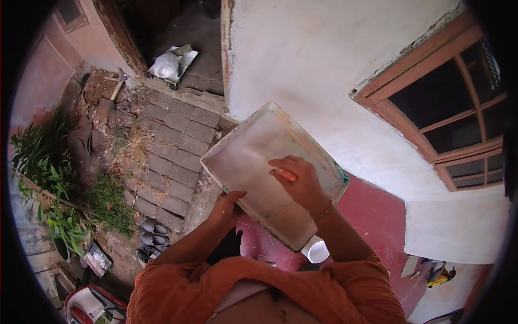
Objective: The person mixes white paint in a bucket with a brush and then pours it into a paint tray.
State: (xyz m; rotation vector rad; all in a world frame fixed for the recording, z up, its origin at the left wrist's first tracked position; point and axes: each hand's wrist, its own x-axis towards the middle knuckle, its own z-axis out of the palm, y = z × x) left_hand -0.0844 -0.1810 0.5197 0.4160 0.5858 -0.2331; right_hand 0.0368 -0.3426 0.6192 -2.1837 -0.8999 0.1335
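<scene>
A large rectangular whitish tray (248, 146), worn and stained green and brown along its far right side, is tilted in front of me. My left hand (225, 209) is closed on its near left edge, with the thumb over the rim. Over the tray's inner face, my right hand (298, 181) is closed around a small bright orange object (287, 174). The fingers hide most of that object, so its kind does not show. Just below the tray's near corner is a white round container (315, 251), partly covered by the tray and my right arm.
Red floor tiles (372, 216) lie to the right, beside a white wall with a wooden-framed window (431, 108). On the left are grey paving blocks (170, 156), a hammer (117, 88), plants (48, 162) and grey sandals (155, 227). A white bag (166, 66) rests in the doorway.
</scene>
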